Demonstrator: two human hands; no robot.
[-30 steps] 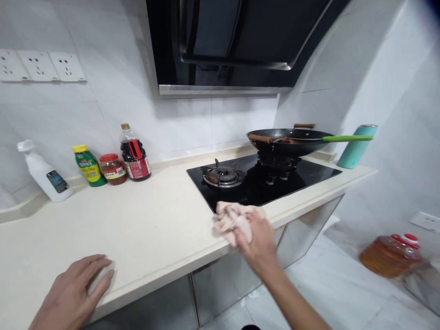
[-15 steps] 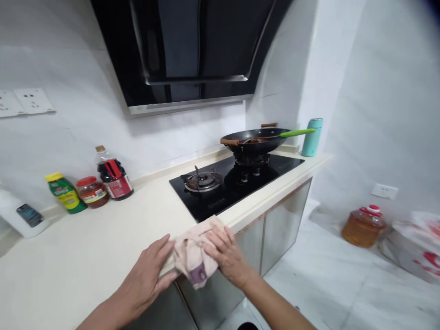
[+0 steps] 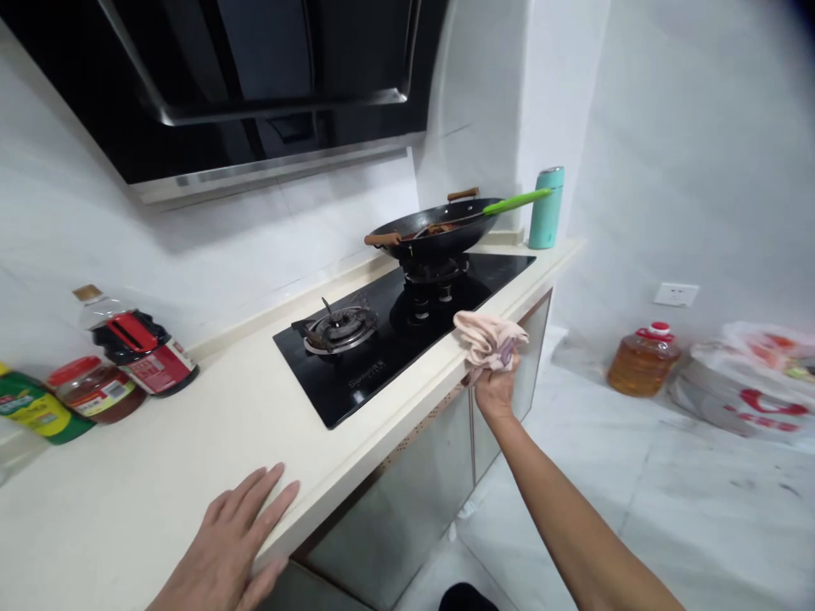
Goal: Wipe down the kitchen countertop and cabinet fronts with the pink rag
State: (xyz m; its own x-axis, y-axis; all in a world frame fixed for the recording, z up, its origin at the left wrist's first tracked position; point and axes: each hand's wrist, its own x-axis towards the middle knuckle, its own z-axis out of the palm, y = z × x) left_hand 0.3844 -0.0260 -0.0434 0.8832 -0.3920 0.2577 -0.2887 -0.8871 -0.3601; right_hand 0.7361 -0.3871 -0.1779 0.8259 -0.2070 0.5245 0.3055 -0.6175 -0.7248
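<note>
Pink and crumpled, the cloth (image 3: 489, 341) now sits on the front edge of the counter (image 3: 210, 424), just before the right end of the black hob (image 3: 382, 339). Half a second ago it lay further left, at the hob's near corner, with both hands on it. The right hand (image 3: 495, 389) has carried it along the edge and grips it from below, fingers closed around the bunched fabric, arm stretched out.

The left hand (image 3: 233, 543) has let go of the cloth and come back to the countertop near the person, well apart from the rag; it lies flat, palm down, fingers spread and reaching the counter's front lip.

The view has also swung rightwards since then. The wok (image 3: 433, 231) with the green-handled utensil (image 3: 515, 201) stands on the far burner, with the teal flask (image 3: 547, 208) beside it against the wall. The soy sauce bottle (image 3: 137, 344), the red-lidded jar (image 3: 95, 390) and the green bottle (image 3: 31, 412) have slid to the left edge of sight, while the oil jug (image 3: 640, 361) on the floor shows more fully.
</note>
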